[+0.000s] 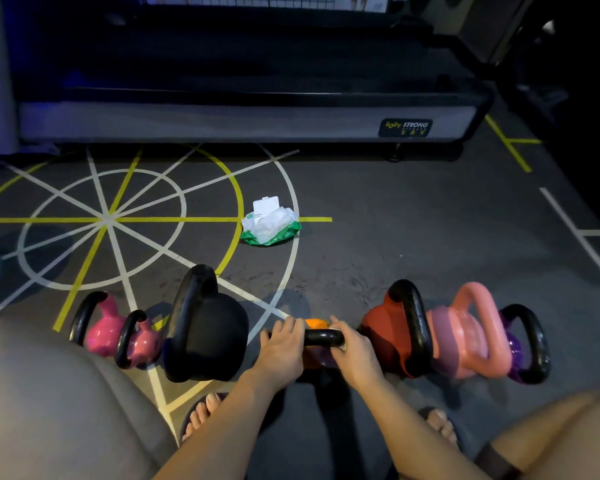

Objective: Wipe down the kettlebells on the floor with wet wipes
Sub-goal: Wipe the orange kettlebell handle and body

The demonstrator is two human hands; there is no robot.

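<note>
Mid-row on the floor: orange kettlebell (pixel 314 323). Left hand (pixel 281 348) curls round its handle, likely steadying. Right hand (pixel 352 355) wraps the other end, white wipe (pixel 342 347) peeking beneath. Wipes pack (pixel 271 225) lies beyond, open.

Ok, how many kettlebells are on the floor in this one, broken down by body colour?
Magenta kettlebells: 2
Black kettlebell: 1
Orange kettlebell: 1
Red kettlebell: 1
Light pink kettlebell: 1
Purple kettlebell: 1
Total: 7
</note>
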